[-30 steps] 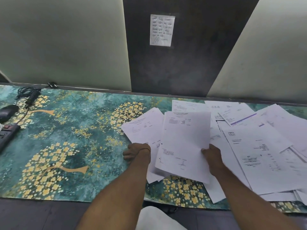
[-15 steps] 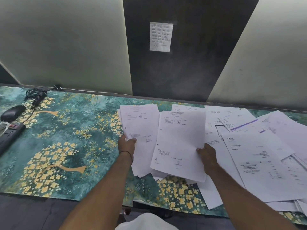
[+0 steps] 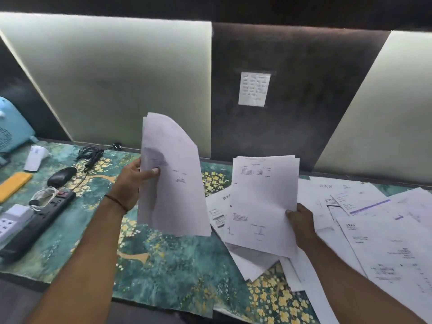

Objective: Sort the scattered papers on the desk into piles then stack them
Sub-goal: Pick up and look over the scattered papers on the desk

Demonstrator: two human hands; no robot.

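Hands (image 3: 131,181) gripping curled white sheets (image 3: 173,178)

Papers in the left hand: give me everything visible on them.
The papers in the left hand are a few thin white sheets, lifted off the desk, near upright and bowed. Faint print and a small signature show mid-page. The left hand pinches their left edge, thumb in front. They touch nothing else visible.

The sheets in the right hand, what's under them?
Under the sheets held by the right hand lie more loose papers on the floral mat. Their covered parts and print cannot be seen.
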